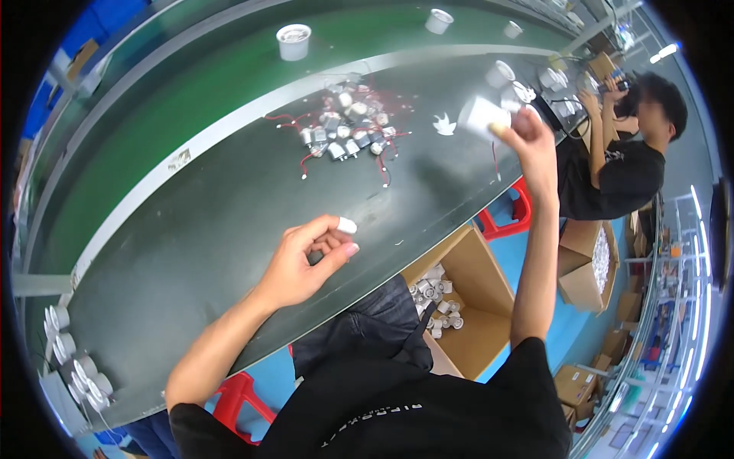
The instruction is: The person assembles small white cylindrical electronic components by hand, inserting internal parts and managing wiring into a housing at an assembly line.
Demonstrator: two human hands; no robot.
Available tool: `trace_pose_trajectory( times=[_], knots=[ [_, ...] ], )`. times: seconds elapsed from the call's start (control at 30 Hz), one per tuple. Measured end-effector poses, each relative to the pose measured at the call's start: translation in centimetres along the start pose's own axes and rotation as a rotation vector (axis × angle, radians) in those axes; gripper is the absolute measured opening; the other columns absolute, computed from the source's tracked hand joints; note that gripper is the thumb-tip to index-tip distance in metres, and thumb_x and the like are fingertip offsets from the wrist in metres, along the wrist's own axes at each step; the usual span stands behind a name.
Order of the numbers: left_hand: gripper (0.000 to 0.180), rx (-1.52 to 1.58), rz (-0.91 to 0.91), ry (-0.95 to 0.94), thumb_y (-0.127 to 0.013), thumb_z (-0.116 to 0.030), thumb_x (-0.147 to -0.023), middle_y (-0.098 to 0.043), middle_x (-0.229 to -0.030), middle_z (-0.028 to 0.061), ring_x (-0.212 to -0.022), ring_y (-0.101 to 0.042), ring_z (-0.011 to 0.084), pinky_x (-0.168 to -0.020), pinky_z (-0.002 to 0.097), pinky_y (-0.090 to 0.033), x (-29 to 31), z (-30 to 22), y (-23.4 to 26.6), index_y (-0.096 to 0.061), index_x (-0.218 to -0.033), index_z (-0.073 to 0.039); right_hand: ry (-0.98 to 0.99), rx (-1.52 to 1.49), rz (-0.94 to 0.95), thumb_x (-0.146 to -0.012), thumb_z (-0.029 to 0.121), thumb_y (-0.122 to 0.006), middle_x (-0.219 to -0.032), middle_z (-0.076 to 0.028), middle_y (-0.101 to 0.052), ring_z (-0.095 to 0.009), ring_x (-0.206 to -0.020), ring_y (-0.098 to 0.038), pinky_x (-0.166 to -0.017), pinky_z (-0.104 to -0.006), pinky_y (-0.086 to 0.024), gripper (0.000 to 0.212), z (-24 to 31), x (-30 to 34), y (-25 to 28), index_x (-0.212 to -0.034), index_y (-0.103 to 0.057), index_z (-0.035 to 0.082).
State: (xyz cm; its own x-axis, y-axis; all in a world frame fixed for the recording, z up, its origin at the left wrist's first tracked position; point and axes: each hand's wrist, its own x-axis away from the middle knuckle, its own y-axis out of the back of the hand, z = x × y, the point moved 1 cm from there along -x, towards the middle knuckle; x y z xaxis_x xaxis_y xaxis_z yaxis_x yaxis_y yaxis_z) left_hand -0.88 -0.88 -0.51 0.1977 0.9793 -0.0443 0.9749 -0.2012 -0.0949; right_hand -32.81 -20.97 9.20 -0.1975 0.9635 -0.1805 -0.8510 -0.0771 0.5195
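My right hand (pixel 531 149) is raised over the dark worktable (pixel 191 252) and grips a white cylindrical housing (pixel 483 117) by its end. My left hand (pixel 306 260) hovers above the table's near edge. Its fingers are curled in toward the thumb, a white cot covers one fingertip, and I see nothing in it. A heap of small metal motors with red wires (pixel 348 130) lies on the table between the two hands, further back.
White cups (pixel 293 40) stand on the green conveyor belt (pixel 214 92). More white housings (pixel 501 74) lie beyond my right hand and at the lower left (pixel 73 367). A cardboard box of white parts (pixel 443 302) sits below the table. A co-worker (pixel 627 153) sits at right.
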Motion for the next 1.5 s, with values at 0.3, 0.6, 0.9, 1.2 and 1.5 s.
trace_pose_trajectory(
  times=[0.3, 0.6, 0.9, 1.2, 1.5],
  knots=[
    [0.088, -0.323, -0.171, -0.517, -0.092, -0.023, -0.073, -0.057, -0.127, 0.0161, -0.110, -0.059, 0.0262, -0.082, 0.0365, -0.052, 0.4, -1.3, -0.8, -0.043, -0.144, -0.002, -0.303, -1.101, 0.543, -0.096, 0.017, -0.069, -0.123, -0.012, -0.069, -0.019, -0.111, -0.067, -0.097, -0.0345, -0.053, 0.043, 1.8, 11.0, -14.0, -0.133, -0.056, -0.001],
    [0.060, -0.339, -0.360, -0.493, -0.083, -0.004, -0.072, -0.060, -0.115, 0.0166, -0.102, -0.064, 0.0307, -0.087, 0.0370, -0.052, 0.4, -0.4, 0.0, -0.053, -0.124, -0.001, -0.356, -0.730, 0.347, -0.090, -0.004, -0.071, -0.112, -0.015, -0.072, -0.017, -0.098, -0.070, -0.083, -0.0299, -0.058, 0.033, 4.0, 13.6, -14.7, -0.122, -0.063, -0.005],
    [0.064, -0.145, -0.232, -0.315, -0.074, 0.004, -0.075, -0.060, -0.120, 0.0138, -0.112, -0.064, 0.0238, -0.097, 0.0345, -0.051, 0.3, 0.2, 0.3, -0.045, -0.132, -0.002, 0.020, -0.358, 0.236, -0.079, -0.002, -0.082, -0.099, -0.011, -0.075, -0.017, -0.092, -0.073, -0.084, -0.0321, -0.061, 0.031, 6.0, 15.1, -14.8, -0.108, -0.072, -0.003],
    [0.079, 0.064, 0.011, -0.165, -0.069, 0.007, -0.072, -0.062, -0.116, 0.0103, -0.106, -0.063, 0.0183, -0.097, 0.0323, -0.047, -0.3, -0.6, 0.9, -0.038, -0.144, -0.005, 0.359, -0.240, 0.241, -0.078, -0.010, -0.075, -0.097, -0.011, -0.077, -0.017, -0.086, -0.070, -0.075, -0.0306, -0.056, 0.023, 6.0, 13.9, -14.1, -0.100, -0.074, -0.001],
    [0.090, -0.282, 0.174, -0.171, -0.070, -0.001, -0.064, -0.063, -0.113, 0.0113, -0.101, -0.063, 0.0205, -0.091, 0.0313, -0.048, 0.1, -1.3, 1.1, -0.036, -0.147, -0.004, 0.701, -0.082, 0.231, -0.064, -0.009, -0.077, -0.090, -0.005, -0.076, -0.019, -0.069, -0.065, -0.059, -0.0286, -0.051, 0.028, 7.0, 13.2, -15.1, -0.088, -0.073, 0.004]
  ],
)
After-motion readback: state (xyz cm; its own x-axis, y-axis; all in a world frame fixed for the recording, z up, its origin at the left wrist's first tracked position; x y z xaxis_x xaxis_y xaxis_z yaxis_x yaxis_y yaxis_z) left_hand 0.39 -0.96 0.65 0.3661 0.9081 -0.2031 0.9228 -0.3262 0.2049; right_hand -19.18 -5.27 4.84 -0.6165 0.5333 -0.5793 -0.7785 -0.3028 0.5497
